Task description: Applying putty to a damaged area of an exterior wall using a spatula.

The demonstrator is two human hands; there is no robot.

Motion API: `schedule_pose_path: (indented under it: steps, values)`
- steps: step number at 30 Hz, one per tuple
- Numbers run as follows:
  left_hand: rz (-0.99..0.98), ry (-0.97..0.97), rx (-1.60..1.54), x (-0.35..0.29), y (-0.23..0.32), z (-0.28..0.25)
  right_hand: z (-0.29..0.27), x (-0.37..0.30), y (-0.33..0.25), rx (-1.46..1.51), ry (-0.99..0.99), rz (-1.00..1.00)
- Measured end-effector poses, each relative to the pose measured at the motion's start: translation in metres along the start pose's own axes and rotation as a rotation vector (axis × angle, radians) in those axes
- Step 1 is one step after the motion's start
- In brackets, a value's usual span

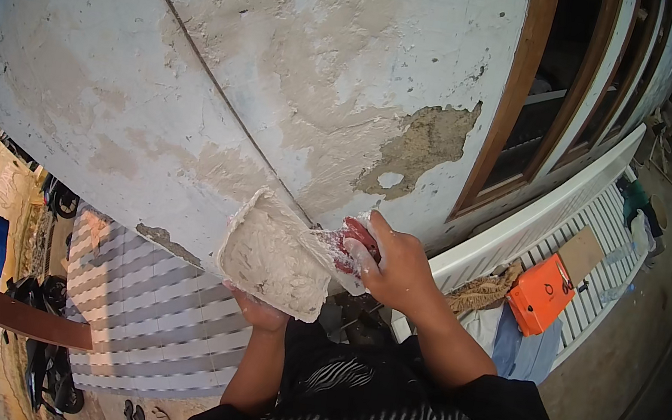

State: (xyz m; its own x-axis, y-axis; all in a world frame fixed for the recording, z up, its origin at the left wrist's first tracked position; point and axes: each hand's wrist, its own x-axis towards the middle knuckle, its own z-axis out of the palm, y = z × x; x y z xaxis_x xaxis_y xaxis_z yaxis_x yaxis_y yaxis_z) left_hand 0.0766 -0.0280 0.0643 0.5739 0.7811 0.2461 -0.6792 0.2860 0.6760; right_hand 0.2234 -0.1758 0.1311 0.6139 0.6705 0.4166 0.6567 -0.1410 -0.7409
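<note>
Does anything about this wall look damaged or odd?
Yes. Beside the wooden window frame, the pale wall has lost its surface, leaving a jagged grey-brown patch that looks darker and rougher than its surroundings. A smaller chipped strip shows near the wall's lower edge.

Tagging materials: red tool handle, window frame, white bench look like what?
Red tool handle: likely plastic, finish smeared over; solid red between pale patches. Window frame: probably stained wood, satin; warm brown tone. White bench: painted wood or metal, can't tell which; even white, no grain visible.

Head-worn, facing down past close left hand and right hand toward patched wall beyond. Blackened around edges; perhaps too dim at far right to read.
</note>
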Motion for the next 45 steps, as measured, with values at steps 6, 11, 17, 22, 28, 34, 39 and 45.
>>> schedule_pose_path:
  steps: [6,11,17,22,28,34,39,45]
  values:
    - [0.067,-0.102,0.116,-0.006,-0.007,-0.002,-0.006,0.008,-0.017,-0.122,-0.173,0.111]
    - [0.051,-0.142,0.090,-0.006,-0.003,0.001,0.017,0.006,0.019,0.069,-0.061,-0.003]
    - [-0.046,-0.106,-0.013,-0.004,0.003,0.005,0.016,0.016,0.023,0.335,-0.090,0.050]
    - [-0.074,-0.069,-0.001,-0.006,-0.005,0.012,0.017,0.022,0.028,0.353,-0.174,0.123]
    - [-0.154,-0.022,-0.003,-0.010,-0.007,0.012,0.026,0.031,0.036,0.431,-0.116,0.083]
    - [-0.215,-0.045,-0.010,-0.008,-0.005,0.007,0.032,0.040,0.042,0.392,-0.101,0.044]
    - [-0.192,0.004,0.067,-0.013,-0.005,0.016,0.035,0.049,0.033,0.471,-0.010,-0.015]
    - [-0.224,-0.120,-0.058,-0.008,0.001,0.015,0.011,0.055,0.019,0.270,-0.122,-0.105]
